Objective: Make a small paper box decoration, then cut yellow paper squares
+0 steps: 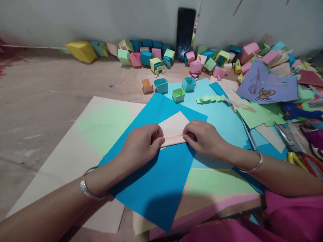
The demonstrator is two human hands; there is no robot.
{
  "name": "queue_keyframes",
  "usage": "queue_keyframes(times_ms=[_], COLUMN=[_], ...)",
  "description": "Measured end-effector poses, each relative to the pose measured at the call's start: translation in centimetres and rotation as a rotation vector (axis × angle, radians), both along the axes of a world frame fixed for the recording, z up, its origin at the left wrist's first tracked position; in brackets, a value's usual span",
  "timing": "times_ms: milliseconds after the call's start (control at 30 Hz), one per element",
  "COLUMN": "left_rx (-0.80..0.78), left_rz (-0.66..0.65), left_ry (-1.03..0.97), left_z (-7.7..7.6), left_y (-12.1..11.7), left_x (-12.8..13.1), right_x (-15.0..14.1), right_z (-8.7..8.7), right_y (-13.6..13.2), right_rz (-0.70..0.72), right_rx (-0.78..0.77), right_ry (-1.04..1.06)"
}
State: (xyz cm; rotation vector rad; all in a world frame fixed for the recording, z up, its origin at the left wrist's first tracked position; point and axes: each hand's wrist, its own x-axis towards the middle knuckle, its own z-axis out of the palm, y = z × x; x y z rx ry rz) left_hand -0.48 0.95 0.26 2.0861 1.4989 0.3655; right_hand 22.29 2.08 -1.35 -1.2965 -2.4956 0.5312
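A small pale peach sheet of paper [176,123] lies over a blue sheet [161,181], its near edge folded into a narrow strip. My left hand [143,141] pinches the left end of that strip between thumb and fingers. At the strip's right end, my right hand [202,136] has its thumb and fingers closed on the paper too. Just beyond the hands stand small open paper boxes: a green one [178,95], two light blue ones [161,85] and an orange one [146,85].
Folded paper cubes [146,57] line the wall, with a phone [186,33] leaning there. Scissors [290,141], a blue glue gun [292,111] and a purple drawn-on paper [270,84] lie at right. A large cream sheet [63,161] spreads at left.
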Motion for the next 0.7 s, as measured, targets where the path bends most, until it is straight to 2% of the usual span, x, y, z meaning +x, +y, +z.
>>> queue_keyframes(times_ms=[500, 700], left_rx=[0.122, 0.074], left_rz=[-0.038, -0.138], left_ry=[0.141, -0.013], left_z=[-0.08, -0.8], left_y=[-0.11, 0.45], left_x=[0.3, -0.07], right_x=[-0.35, -0.35], right_z=[0.21, 0.18], right_y=[0.16, 0.31], right_rz=[0.051, 0.052], right_rx=[-0.033, -0.057], right_ry=[0.087, 0.098])
